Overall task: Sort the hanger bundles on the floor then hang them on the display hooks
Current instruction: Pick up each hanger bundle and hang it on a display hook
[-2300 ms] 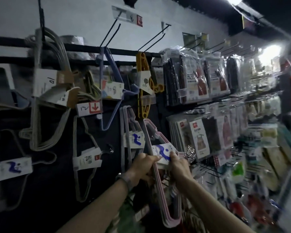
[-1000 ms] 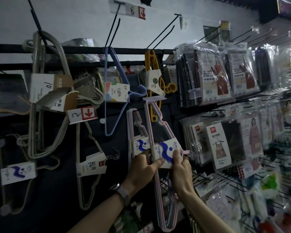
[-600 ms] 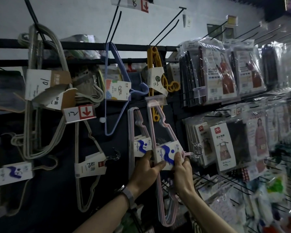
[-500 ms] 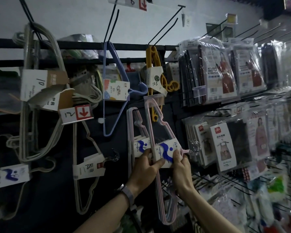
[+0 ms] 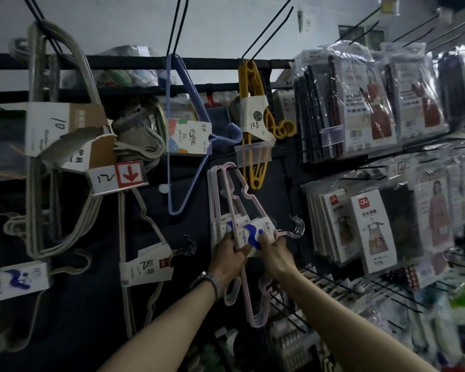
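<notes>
Left hand (image 5: 227,260), right hand (image 5: 275,255) — gripping bundle (image 5: 250,230) (pink)

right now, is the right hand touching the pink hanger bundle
Touching. The head view shows the right hand gripping the pink hanger bundle at its middle, thumb pressed on the front.

2 pink hanger bundles (image 5: 253,232), one in front of the other; 1 blue hanger bundle (image 5: 189,136); 1 yellow hanger bundle (image 5: 253,116); 1 price sign (image 5: 117,177) with red arrow; 1 left hand (image 5: 227,257); 1 right hand (image 5: 275,253); 1 wristwatch (image 5: 207,279); apron packets (image 5: 371,229), overlapped, uncounted.
</notes>
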The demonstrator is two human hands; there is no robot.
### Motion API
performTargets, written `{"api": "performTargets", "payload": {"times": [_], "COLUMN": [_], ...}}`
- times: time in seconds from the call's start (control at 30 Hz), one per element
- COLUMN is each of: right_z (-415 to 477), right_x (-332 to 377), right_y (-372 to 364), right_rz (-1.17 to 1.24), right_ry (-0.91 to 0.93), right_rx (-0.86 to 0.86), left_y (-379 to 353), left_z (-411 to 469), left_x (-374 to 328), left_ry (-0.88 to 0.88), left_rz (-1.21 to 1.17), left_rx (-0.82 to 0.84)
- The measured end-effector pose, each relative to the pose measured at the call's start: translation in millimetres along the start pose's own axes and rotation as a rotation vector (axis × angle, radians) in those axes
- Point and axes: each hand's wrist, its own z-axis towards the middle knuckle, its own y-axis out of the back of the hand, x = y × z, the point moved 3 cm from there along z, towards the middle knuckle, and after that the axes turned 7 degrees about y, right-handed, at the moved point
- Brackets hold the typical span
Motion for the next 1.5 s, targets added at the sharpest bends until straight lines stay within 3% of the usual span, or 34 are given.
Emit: {"api": "performTargets", "payload": {"times": [0.27, 0.53, 0.63, 0.9, 1.03, 1.23, 1.37, 1.5], "right_z": [-13, -15, -13, -31, -54, -131, -209, -282], "right_x": [-8, -23, -23, -9, -2, -11, -22, -55], "right_y": [-21, -33, -39, -38, -29, -1, 18, 22], "right_rz": [-0.091, 0.055, 0.050, -0.116, -0.410, -0.933, -1.095, -1.184], "right_ry": [0.139, 0.150, 0.164, 0.162, 0.160, 0.227, 0.243, 0.188], "right_rx": [0.140, 0.171, 0.180, 0.189, 0.228, 0.205, 0.173, 0.169], "left_y": [7, 14, 18, 19, 33, 68, 65, 32], "left_z": [33, 21, 17, 12, -17, -99, -166, -242], "left_x": [23, 45, 42, 37, 35, 26, 43, 89], "left_ry": [0.021, -0.017, 0.022, 0.102, 0.079, -0.055, -0.205, -0.276], "left_rz": [0.072, 0.047, 0.045, 0.159, 0.323, 0.467, 0.456, 0.416], "left_rx": [-0.037, -0.293, -0.309, -0.052, 0.068, 0.087, 0.104, 0.290]}}
